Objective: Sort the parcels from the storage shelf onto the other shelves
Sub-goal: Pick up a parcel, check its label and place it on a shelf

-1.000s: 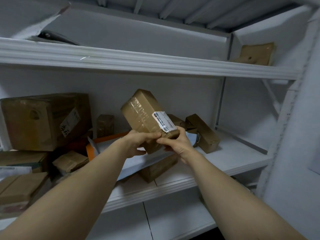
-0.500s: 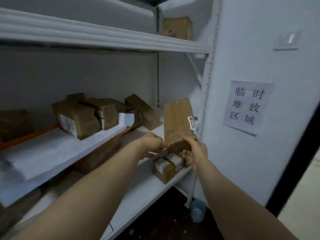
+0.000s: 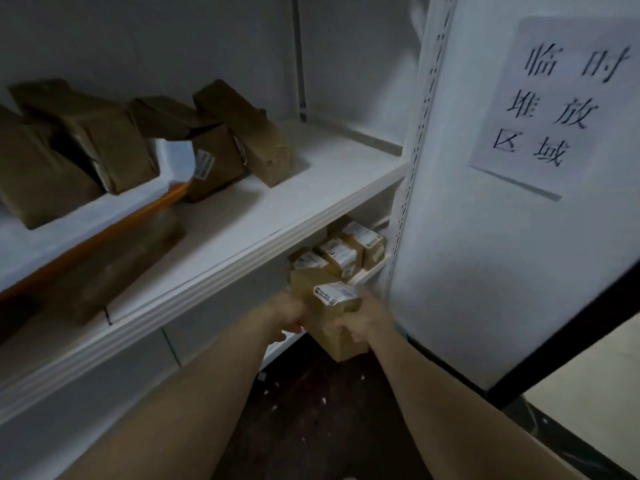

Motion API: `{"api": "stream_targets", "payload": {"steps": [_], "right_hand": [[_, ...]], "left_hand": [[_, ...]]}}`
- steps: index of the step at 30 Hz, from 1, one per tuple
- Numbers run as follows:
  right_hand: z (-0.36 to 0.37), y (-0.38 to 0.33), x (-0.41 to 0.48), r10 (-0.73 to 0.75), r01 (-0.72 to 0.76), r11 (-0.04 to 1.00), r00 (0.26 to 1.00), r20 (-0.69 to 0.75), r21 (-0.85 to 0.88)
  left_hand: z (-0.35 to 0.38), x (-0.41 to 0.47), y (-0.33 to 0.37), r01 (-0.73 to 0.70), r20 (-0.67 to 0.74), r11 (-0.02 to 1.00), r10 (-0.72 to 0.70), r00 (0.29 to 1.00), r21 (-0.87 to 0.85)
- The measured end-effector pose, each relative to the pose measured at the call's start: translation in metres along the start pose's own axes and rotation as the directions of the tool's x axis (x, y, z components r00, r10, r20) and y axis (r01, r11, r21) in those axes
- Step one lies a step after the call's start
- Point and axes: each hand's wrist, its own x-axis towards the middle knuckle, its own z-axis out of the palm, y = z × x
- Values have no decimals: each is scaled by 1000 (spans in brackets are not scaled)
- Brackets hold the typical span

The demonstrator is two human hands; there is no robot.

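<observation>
A brown cardboard parcel (image 3: 332, 317) with a white label is held low in front of the lower shelf. My left hand (image 3: 289, 311) grips its left side and my right hand (image 3: 363, 318) grips its right side. Just behind it, on the lower shelf (image 3: 369, 271), stand several small labelled parcels (image 3: 341, 252). The middle shelf (image 3: 304, 199) above carries several brown parcels (image 3: 239, 129) toward the left.
A flat brown parcel (image 3: 114, 265) lies at the middle shelf's front, beside an orange-edged white packet (image 3: 86, 209). A white side panel (image 3: 502, 237) with a paper sign (image 3: 561, 102) stands on the right. Dark floor (image 3: 311, 410) lies below.
Both hands have carried the parcel from the middle shelf to the right and down to the lower shelf's level. The view has swung right and downward.
</observation>
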Motion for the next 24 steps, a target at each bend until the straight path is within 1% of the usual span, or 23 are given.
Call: {"api": "stream_targets", "payload": {"steps": [2, 4, 7, 9, 13, 19, 22, 24], "right_hand": [[18, 2, 23, -46, 53, 994, 996, 79, -93], [30, -1, 38, -69, 86, 985, 991, 117, -151], [44, 2, 59, -114, 141, 968, 984, 135, -207], [54, 3, 71, -156, 186, 952, 978, 138, -243], [73, 3, 91, -218, 258, 923, 962, 163, -286], [92, -2, 123, -296, 343, 889, 936, 191, -302], [99, -2, 133, -310, 384, 828, 921, 236, -409], [103, 5, 138, -293, 409, 781, 907, 301, -473]], "left_hand": [[9, 22, -7, 55, -25, 989, -59, 998, -140], [15, 48, -13, 92, -57, 965, -109, 992, -244], [24, 84, -20, 111, -114, 929, -160, 980, -353], [28, 104, -22, 132, -150, 910, -205, 967, -394], [25, 137, -27, 158, -194, 885, -265, 945, -437], [11, 173, -29, 133, -233, 893, -252, 939, -430], [7, 190, -36, 111, -240, 919, -214, 947, -378], [8, 195, -38, 119, -215, 933, -200, 956, -339]]}}
